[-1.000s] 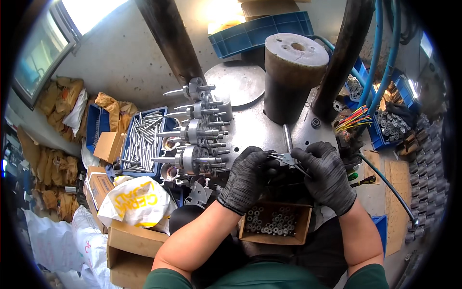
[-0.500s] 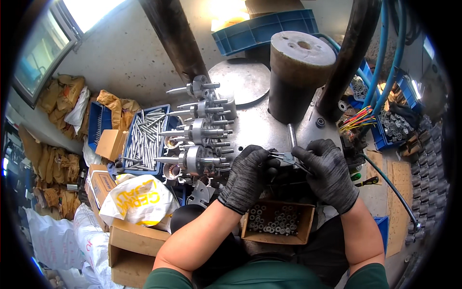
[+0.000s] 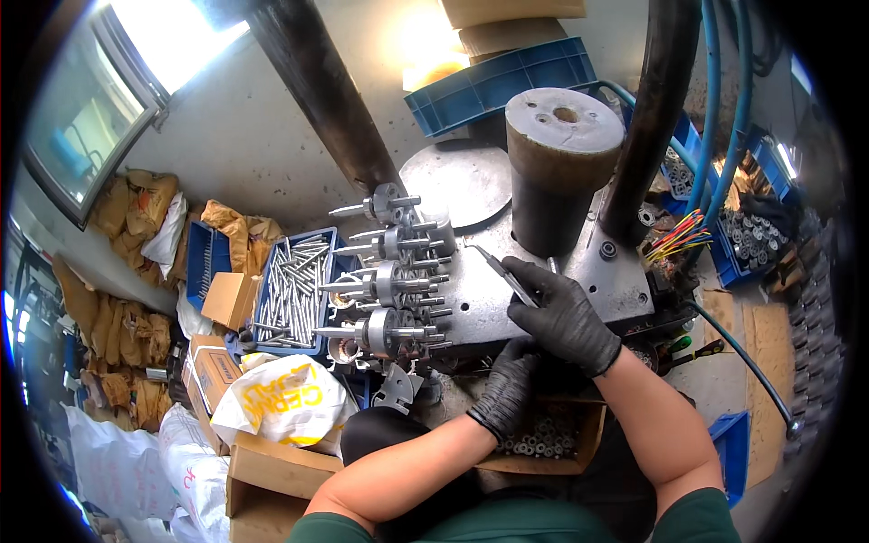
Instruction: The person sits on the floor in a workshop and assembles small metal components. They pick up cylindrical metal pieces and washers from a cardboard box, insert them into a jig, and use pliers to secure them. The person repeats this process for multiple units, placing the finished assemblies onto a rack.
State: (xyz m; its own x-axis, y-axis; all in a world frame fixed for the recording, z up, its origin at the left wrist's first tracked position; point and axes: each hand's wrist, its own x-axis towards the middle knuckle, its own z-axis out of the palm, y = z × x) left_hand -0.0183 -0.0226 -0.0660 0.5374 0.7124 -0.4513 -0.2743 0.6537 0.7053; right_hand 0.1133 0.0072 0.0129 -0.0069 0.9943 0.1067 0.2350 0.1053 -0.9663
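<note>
My right hand (image 3: 566,321), in a dark grey glove, is closed around a slim, pointed silver metal tool (image 3: 505,277). Its tip reaches out to the upper left over the metal machine plate (image 3: 480,312); its exact kind is unclear. Behind that hand, a short metal pin (image 3: 554,264) stands up from the plate. My left hand (image 3: 509,389), gloved alike, is lower, below the plate's front edge and at the cardboard box of small metal rings (image 3: 545,434). Its fingers are mostly hidden, so what they hold does not show.
Several shaft-and-disc assemblies (image 3: 389,331) line the plate's left side. Beyond them sits a blue crate of metal shafts (image 3: 294,290). A thick dark cylinder (image 3: 552,199) rises behind my hands, between two columns (image 3: 317,86). Bundled coloured wires (image 3: 679,237) and blue hoses are at right.
My hands were together near the pin. The left has dropped toward the box of rings; the right has shifted slightly left, its tool now pointing up-left. The whole view has shifted a little.
</note>
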